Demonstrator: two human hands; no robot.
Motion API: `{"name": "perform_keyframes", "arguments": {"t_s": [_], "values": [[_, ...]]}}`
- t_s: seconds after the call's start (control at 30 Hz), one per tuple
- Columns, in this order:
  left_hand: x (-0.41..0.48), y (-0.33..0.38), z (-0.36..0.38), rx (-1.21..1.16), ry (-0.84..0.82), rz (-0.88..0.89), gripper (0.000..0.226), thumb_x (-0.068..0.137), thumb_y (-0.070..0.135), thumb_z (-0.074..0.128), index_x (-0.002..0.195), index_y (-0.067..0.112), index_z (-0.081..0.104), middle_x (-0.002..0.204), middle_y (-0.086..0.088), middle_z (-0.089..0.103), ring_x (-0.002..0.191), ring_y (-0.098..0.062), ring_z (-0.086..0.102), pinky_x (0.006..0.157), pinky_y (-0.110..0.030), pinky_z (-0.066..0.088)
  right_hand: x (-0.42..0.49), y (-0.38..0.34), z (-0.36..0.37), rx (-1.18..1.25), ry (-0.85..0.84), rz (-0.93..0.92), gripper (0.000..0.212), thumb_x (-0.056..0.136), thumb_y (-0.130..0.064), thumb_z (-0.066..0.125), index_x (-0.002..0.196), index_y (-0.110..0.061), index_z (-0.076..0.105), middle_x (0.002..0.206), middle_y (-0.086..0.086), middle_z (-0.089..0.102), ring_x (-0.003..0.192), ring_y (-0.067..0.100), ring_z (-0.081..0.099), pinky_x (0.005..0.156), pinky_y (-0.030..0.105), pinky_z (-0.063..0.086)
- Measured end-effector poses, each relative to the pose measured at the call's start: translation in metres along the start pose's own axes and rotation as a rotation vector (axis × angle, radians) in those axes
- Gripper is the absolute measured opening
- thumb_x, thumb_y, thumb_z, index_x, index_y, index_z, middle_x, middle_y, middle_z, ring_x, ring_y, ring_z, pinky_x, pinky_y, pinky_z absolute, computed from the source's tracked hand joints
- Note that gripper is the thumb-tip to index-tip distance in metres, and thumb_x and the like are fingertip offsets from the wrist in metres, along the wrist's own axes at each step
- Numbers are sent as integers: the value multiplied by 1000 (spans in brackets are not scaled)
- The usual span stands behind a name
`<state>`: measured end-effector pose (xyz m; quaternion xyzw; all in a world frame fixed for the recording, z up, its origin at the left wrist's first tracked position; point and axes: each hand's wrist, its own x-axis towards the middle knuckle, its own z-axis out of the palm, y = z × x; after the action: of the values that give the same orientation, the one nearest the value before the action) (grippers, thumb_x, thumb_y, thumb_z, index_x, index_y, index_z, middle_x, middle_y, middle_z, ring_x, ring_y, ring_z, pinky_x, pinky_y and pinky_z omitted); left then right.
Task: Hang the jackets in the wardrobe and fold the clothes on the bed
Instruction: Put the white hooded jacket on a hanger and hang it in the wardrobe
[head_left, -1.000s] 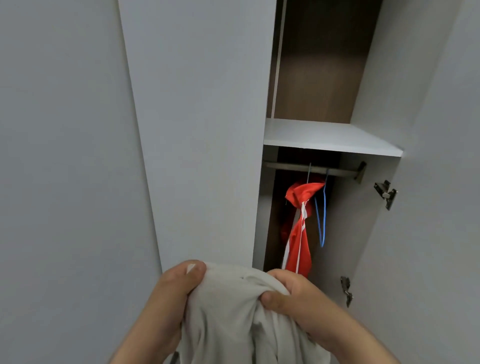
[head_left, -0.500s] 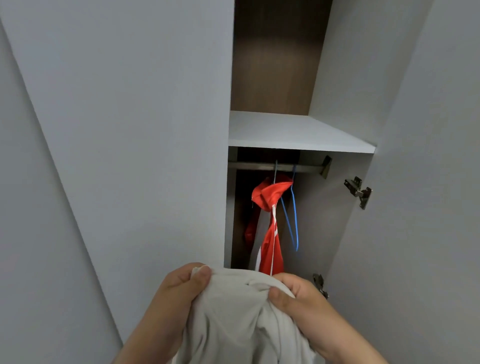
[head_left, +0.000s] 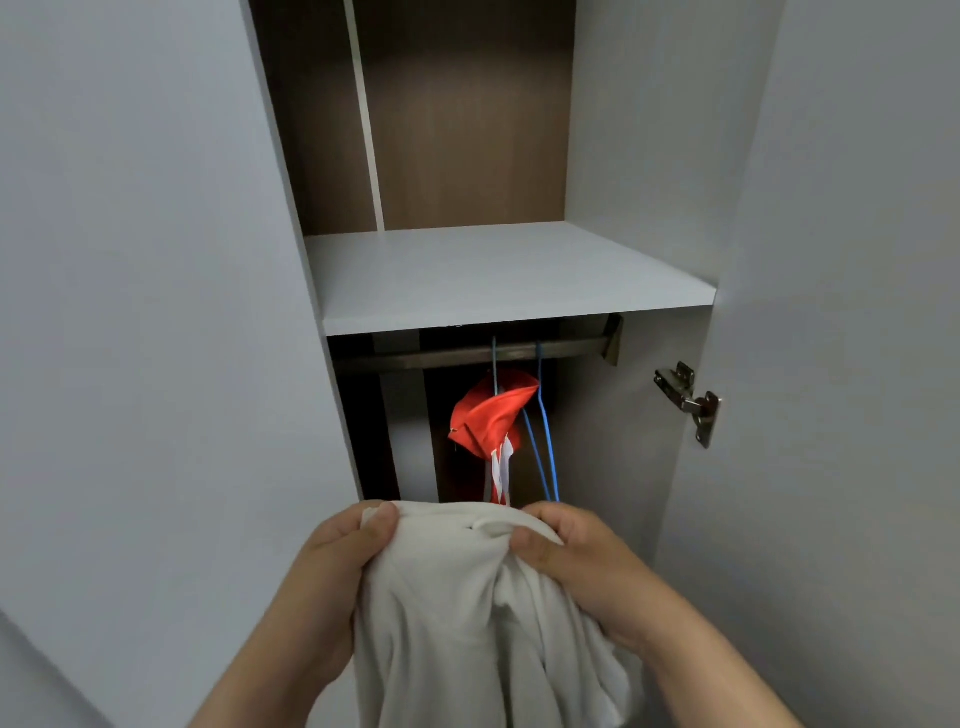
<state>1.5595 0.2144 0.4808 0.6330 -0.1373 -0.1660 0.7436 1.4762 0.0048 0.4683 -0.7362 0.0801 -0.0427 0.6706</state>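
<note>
A white jacket (head_left: 457, 613) hangs bunched between both hands, low in the middle of the view. My left hand (head_left: 337, 561) grips its top left edge and my right hand (head_left: 566, 556) pinches its top right edge. Straight ahead stands the open wardrobe, with a metal rail (head_left: 467, 354) under a grey shelf (head_left: 498, 275). A red jacket with white stripes (head_left: 488, 421) hangs from the rail on a blue hanger. To its right hangs a bare blue hanger (head_left: 545, 441), just above my right hand.
The wardrobe's closed left door (head_left: 156, 312) fills the left side. The open right door (head_left: 831, 364) stands at the right, with a metal hinge (head_left: 688, 402) on its inner edge. The upper compartment above the shelf has a brown back wall.
The view has moved closer to the wardrobe opening, which now sits in the centre. Both hands keep the same hold on the white jacket, now just below the hangers.
</note>
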Motion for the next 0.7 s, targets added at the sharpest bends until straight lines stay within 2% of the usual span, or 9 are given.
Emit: {"name": "perform_keyframes", "arguments": {"t_s": [0.07,0.1,0.17,0.23,0.37,0.47,0.53,0.6,0.7], "values": [[13,0,6,-3,17,-14,32,97,19,49,85,-3,70,90,-20,72,80,-27,67,75,-37,50,8,2,-9,15,-6,27,23,77,-44,72,86,-23,75,90,4,73,81,13,65,76,31,50],[19,-1,8,6,23,-16,32,98,19,48,87,-2,70,94,-22,72,83,-29,68,78,-40,50,13,3,-13,31,-9,35,20,81,-40,72,87,-21,75,88,4,73,80,12,65,75,29,50],[31,-1,13,26,13,-17,35,99,20,47,81,9,76,92,-19,74,81,-26,71,73,-38,53,22,9,-23,83,50,43,12,91,-25,69,91,-14,73,86,4,71,79,13,62,72,25,49],[42,-4,18,52,-3,-35,36,98,21,48,76,15,76,87,-18,73,75,-24,71,66,-35,54,35,15,-34,128,180,82,12,95,-15,63,89,-10,71,84,6,69,77,15,62,70,24,50],[59,-14,26,168,-54,-65,31,98,24,53,78,13,74,84,-19,72,75,-28,69,71,-40,52,63,30,-49,-18,479,129,10,93,-16,64,86,-13,71,79,2,68,76,14,62,73,27,50],[68,-18,30,267,-109,-47,30,99,25,54,80,6,68,81,-22,69,73,-28,66,68,-38,53,85,47,-49,-185,576,141,10,89,-20,68,95,-12,67,80,-1,66,79,15,62,68,26,48],[74,-18,29,297,-112,-42,30,99,23,54,81,3,67,83,-23,69,73,-26,66,69,-37,52,99,59,-47,-298,594,167,24,89,-25,69,109,-13,64,95,-4,67,89,16,65,69,25,47],[79,-17,27,300,-107,-43,29,99,21,53,80,3,66,81,-21,70,72,-25,65,71,-37,51,113,70,-45,-423,589,193,42,89,-30,68,125,-10,60,119,5,66,109,23,63,78,23,42],[88,-17,26,300,-96,-37,30,100,19,53,81,-1,64,82,-22,68,74,-26,62,74,-38,49,132,81,-43,-499,555,262,52,88,-36,66,130,-8,55,130,13,61,119,29,59,84,25,42]]}}
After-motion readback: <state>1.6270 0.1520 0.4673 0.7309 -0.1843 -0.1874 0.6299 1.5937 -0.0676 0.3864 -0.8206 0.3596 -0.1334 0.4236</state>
